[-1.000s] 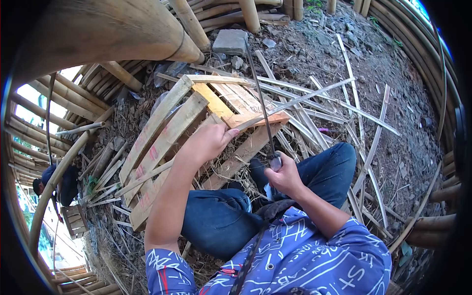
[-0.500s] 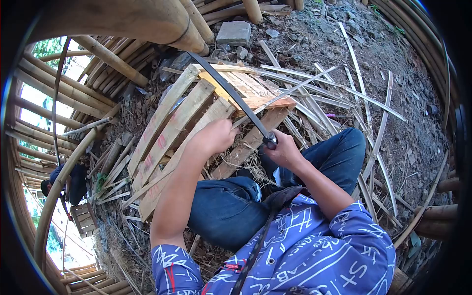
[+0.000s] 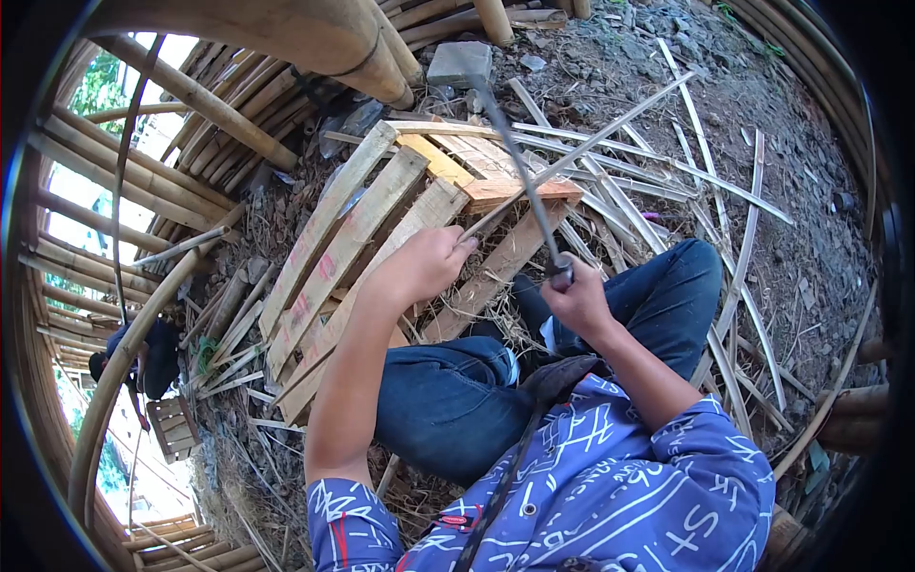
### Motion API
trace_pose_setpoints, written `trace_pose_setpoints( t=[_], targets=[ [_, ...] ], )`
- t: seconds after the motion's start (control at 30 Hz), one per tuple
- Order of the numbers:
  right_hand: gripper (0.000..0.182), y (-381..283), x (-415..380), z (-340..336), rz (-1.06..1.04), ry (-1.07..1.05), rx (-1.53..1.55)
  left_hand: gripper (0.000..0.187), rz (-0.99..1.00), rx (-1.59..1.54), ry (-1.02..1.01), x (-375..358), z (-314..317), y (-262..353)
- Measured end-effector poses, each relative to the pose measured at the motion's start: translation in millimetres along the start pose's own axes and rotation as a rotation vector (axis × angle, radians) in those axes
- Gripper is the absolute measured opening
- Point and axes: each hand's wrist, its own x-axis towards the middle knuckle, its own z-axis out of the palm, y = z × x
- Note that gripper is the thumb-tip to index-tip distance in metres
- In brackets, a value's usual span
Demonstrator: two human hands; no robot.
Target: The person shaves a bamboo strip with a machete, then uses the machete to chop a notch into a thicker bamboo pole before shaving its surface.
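A thin bamboo strip (image 3: 610,133) slants up to the right from my left hand (image 3: 421,265), whose fingers are closed around its near end. My right hand (image 3: 579,297) is wrapped around the handle of a machete (image 3: 522,162), its long dark blade pointing up and away, blurred toward the tip. In this view the blade crosses over the strip. Beneath both hands, a slatted wooden crate (image 3: 353,257) lies tilted on the ground in front of my legs, and my left hand is right by its corner. A loose board (image 3: 496,267) slopes between my knees.
Split bamboo strips (image 3: 739,257) lie scattered on the dirt to the right. A concrete block (image 3: 459,65) sits at the back. Thick bamboo poles (image 3: 315,38) stand overhead and along the left. Another person (image 3: 148,357) crouches at the far left near a small crate (image 3: 172,427).
The machete has swung upright and to the right, its tip now near the concrete block. The strip in my left hand has swung to point more steeply up and right.
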Motion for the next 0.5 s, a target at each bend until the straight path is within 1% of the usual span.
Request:
trace_pose_setpoints(
  t=[0.03,0.07,0.17,0.2,0.23,0.27,0.33,0.4,0.5],
  targets=[
    [0.011,-13.4,-1.0,1.5,-0.013,-0.049,0.061,0.036,0.010,0.008,-0.001,-0.9,-0.4,2.4],
    [0.013,-19.1,-1.9,3.5,-0.027,-0.101,0.043,0.037,0.029,0.012,0.017,-3.1,-1.6,4.3],
    [0.010,-32.3,-5.9,9.6,-0.064,-0.196,0.074,0.037,0.043,0.011,0.054,-12.0,-6.1,7.7],
    [0.010,-33.8,-4.2,8.8,-0.072,-0.192,0.074,0.037,0.030,-0.003,0.067,-15.2,-7.5,7.6],
    [0.011,-34.5,-2.9,8.2,-0.046,-0.181,0.089,0.033,0.003,-0.013,0.057,-18.6,-8.8,6.9],
    [0.011,-34.6,-2.1,7.8,-0.018,-0.171,0.105,0.033,0.004,-0.010,0.060,-21.9,-9.9,6.3],
    [0.014,-30.4,4.6,1.6,0.010,-0.129,0.111,0.032,-0.056,-0.057,0.059,-28.0,-10.7,5.1],
    [0.019,-29.5,9.3,-5.8,0.183,-0.057,0.254,0.031,-0.031,-0.003,0.082,-31.8,-9.0,4.5],
    [0.018,-28.9,7.0,-5.5,0.248,0.008,0.343,0.030,0.016,0.063,0.106,-35.8,-3.9,7.4]
  ],
)
